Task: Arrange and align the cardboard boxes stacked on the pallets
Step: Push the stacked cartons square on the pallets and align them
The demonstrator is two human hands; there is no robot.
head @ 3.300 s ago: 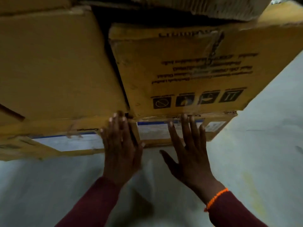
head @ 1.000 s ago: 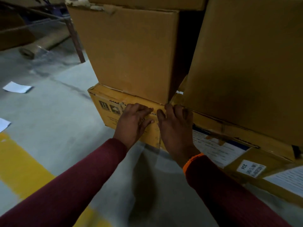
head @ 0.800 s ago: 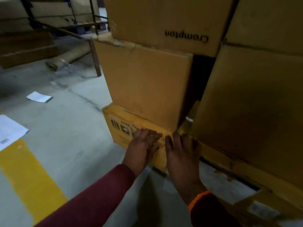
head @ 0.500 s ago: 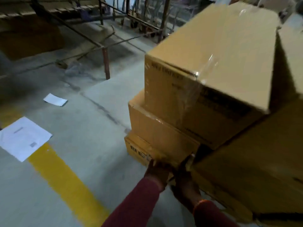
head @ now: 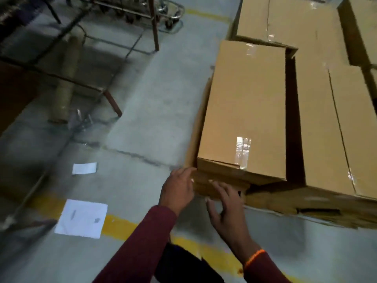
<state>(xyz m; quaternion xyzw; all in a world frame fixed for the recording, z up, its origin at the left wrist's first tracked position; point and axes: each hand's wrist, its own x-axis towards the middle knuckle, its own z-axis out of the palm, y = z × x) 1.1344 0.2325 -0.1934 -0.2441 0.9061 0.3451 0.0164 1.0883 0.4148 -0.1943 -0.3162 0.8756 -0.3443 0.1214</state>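
My left hand (head: pixel 177 189) is open, its fingers nearly straight, and the fingertips touch the near left corner of the stack just under the top box (head: pixel 244 109). My right hand (head: pixel 225 209) is open too, with the fingers spread and loosely bent. Their tips rest on the near face of the lower box (head: pixel 224 181). Neither hand grips anything.

The top box lies lengthwise away from me, sealed with clear tape, and its near edge overhangs the lower box a little. A dark gap separates it from the neighbouring boxes (head: pixel 326 119) on its right, which run alongside it. The stack's base is blurred and I cannot make it out.

On the grey floor (head: pixel 146 99) to my left a yellow line (head: pixel 120 225) runs past 2 white sheets of paper, 1 large (head: pixel 81 218) and 1 small (head: pixel 84 168). Further off lie a cardboard tube (head: pixel 66 78) and a metal frame (head: pixel 111 100).
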